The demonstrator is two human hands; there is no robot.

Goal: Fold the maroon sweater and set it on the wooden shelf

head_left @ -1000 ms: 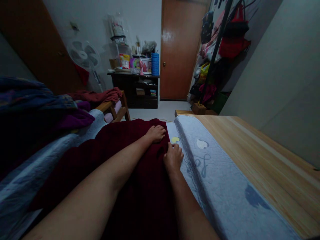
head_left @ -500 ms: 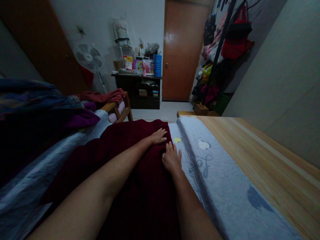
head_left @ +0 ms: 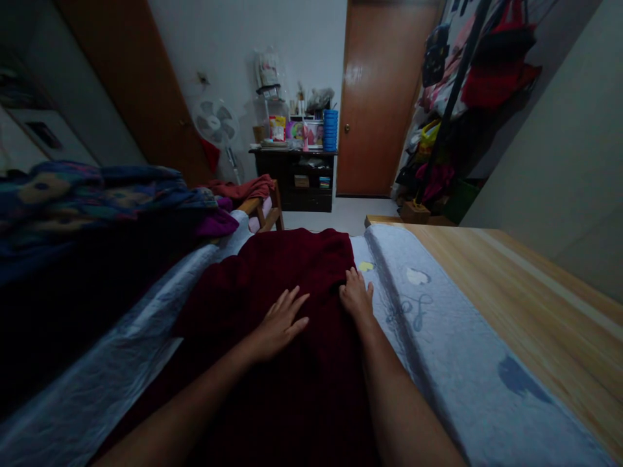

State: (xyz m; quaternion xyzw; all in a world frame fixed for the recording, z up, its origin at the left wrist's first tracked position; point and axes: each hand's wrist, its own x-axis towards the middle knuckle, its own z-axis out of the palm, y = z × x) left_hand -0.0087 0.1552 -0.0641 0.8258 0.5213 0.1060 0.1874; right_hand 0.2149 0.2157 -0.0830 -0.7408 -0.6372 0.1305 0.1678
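A dark red cloth (head_left: 302, 383) lies spread over a light grey-blue sheet (head_left: 438, 350) with heart shapes and lettering. On the middle of the cloth rests my left hand (head_left: 282, 323), its fingers spread and holding nothing. My right hand (head_left: 357, 295) touches the cloth's right edge, beside a small yellow heart on the sheet. Its fingers are apart, and nothing is gripped in them. A few wrinkles run through the cloth between the two hands.
Patterned blue clothing (head_left: 97, 194) is heaped at the left, near a purple cloth (head_left: 219, 222). Bare wooden boards (head_left: 549, 292) lie right of the sheet. Farther back are a fan (head_left: 215, 121), a dark cabinet (head_left: 272, 185), a door (head_left: 384, 97) and hanging bags (head_left: 491, 84).
My left hand has moved back toward me and left, away from the cloth's far right edge. My right hand stays by that edge. The view has turned slightly left.
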